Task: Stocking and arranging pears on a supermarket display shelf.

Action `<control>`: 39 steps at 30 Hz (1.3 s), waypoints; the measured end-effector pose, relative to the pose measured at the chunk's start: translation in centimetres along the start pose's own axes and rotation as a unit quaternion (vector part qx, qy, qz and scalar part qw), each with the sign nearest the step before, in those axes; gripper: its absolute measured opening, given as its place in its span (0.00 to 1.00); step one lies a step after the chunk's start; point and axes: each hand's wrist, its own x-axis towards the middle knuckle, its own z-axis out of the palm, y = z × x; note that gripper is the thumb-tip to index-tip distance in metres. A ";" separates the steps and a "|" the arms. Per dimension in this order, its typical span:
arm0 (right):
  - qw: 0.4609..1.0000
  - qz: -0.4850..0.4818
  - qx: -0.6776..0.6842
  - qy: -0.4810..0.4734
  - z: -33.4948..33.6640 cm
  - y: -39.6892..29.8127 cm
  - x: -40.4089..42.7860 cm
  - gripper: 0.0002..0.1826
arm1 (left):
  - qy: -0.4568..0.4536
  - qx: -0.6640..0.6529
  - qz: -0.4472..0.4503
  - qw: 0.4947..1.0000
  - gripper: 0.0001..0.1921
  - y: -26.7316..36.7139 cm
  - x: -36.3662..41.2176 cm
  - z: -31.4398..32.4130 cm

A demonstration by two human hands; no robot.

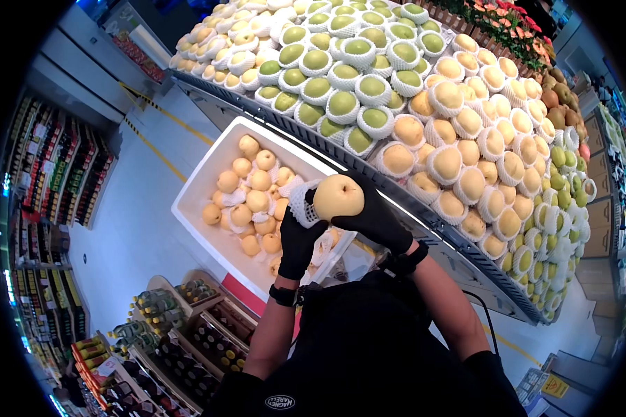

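Both my hands wear black gloves and meet over the right part of a white foam box [187, 182]. My right hand [378, 213] grips a round pale-yellow pear [334, 197], its stem hollow facing up. In my left hand [298, 237] is a white foam net sleeve [303, 206], its mouth against the pear's left side. Some fingertips are hidden behind the pear and the sleeve. Inside the box lie many yellow pears [261, 180], with pieces of foam net among them.
A sloping display with a dark rim [313, 143] runs past the box, heaped with netted green fruit [341, 103] and netted yellow pears [469, 182]. Shelves with bottles [159, 307] stand at lower left, and stocked shelves [57, 167] further left. Red and orange flowers [516, 26] are at upper right.
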 end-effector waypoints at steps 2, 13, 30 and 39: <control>0.994 0.050 0.100 0.000 -0.6 -0.1 0.0 0.44 | -0.008 -0.089 0.011 0.996 0.22 0.0 0.2 0.1; 0.947 0.119 0.299 0.017 -2.0 1.1 -1.3 0.32 | -0.080 -0.102 -0.049 0.990 0.26 -1.7 1.5 1.5; 0.958 0.169 0.228 0.046 -1.9 1.7 -3.0 0.39 | -0.180 -0.085 -0.050 0.979 0.37 -1.7 1.7 2.0; 0.974 0.126 0.189 -0.005 -6.2 0.7 -4.9 0.39 | -0.206 -0.118 -0.045 0.970 0.40 -1.8 1.4 6.1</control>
